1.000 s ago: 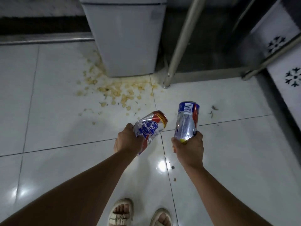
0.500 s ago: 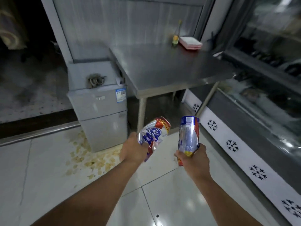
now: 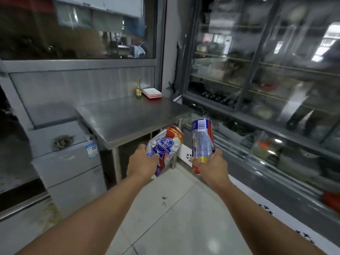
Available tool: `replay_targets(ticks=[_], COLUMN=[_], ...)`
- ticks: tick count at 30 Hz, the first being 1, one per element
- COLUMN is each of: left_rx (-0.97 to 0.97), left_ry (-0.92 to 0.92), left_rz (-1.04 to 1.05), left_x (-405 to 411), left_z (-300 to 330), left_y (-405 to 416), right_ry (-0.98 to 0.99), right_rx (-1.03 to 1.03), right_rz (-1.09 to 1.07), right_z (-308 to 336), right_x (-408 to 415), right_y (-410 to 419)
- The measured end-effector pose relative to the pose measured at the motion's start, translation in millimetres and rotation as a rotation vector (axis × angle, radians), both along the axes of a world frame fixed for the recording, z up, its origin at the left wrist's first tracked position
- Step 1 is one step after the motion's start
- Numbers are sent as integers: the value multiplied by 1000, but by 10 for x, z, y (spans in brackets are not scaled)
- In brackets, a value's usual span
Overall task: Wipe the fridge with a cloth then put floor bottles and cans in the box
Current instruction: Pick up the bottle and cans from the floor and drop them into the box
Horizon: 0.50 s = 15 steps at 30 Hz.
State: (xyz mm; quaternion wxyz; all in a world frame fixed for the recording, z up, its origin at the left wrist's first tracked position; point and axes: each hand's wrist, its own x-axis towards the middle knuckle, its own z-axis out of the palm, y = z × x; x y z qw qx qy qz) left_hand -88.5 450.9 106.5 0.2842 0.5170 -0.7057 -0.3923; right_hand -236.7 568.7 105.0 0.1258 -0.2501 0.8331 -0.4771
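Compared with half a second earlier, the view has tilted upward: less floor is visible, the spilled crumbs at lower left are nearly out of frame, and the window at upper left and the upper shelves of the display cooler at right have come into view. Both hands hold the same cans at about the same place in the frame, low centre.

The left hand [image 3: 141, 165] is curled round the lower end of the dented can [image 3: 165, 147], fingers clamped on its crushed body. The can tilts toward upper right; its blue ribbon label faces the camera.

The right hand [image 3: 211, 164] grips the bottom of the upright can [image 3: 202, 139], thumb and fingers wrapped round it. This can stands nearly vertical, barcode near its top. The two cans are near each other and do not touch.

Behind the cans, at frame centre, stands the steel table [image 3: 117, 118]. At its far edge are a small bottle [image 3: 138, 89] and, just beside it, a stack of red-edged trays [image 3: 152, 93].

At left is the small grey fridge [image 3: 70, 170], with a blue sticker on its upper front corner.

The glass display cooler [image 3: 261, 74] fills the right side; its shelves hold blurred items, with dark bottles lying on a middle shelf.

No box is visible.
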Motion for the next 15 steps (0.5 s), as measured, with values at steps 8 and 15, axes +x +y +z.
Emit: replay_targets(ticks=[8, 15], left_rx=[40, 26], left_ry=[82, 46], left_rz=[-106, -207], left_x=[-329, -551], left_z=[444, 640], left_y=[1308, 2112], right_ry=[4, 1], right_rx=[-57, -53], right_rz=[-94, -207], right_z=[433, 648], right_x=[-91, -96], right_y=[1268, 2164])
